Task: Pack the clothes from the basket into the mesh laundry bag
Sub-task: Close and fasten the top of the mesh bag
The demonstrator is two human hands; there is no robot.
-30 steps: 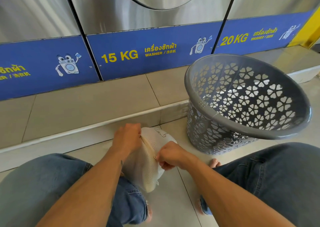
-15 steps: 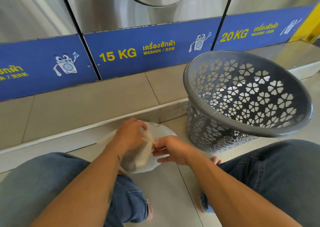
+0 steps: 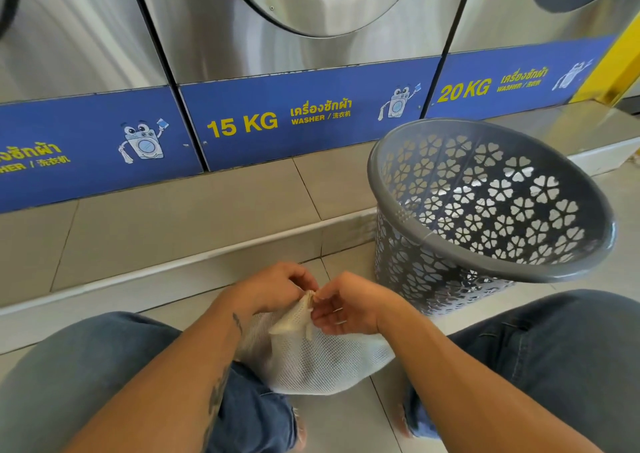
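Note:
A white mesh laundry bag (image 3: 322,362) lies on the tiled floor between my knees, bulging with something inside. My left hand (image 3: 273,288) pinches the bag's raised top corner. My right hand (image 3: 349,309) meets it there, fingertips closed on the same corner at the zipper end. A grey plastic basket (image 3: 429,238) with flower-shaped cutouts stands to the right on the floor, tilted toward me; no clothes show inside it.
A raised tiled step (image 3: 194,224) runs across in front of me. Steel washers with blue bands marked 15 KG (image 3: 242,125) and 20 KG (image 3: 464,89) stand on it. My jeans-clad knees (image 3: 554,359) flank the bag.
The bag has turned and dropped flatter on the floor. Both hands have come together at its top corner, which is now lifted. The view has tilted upward slightly.

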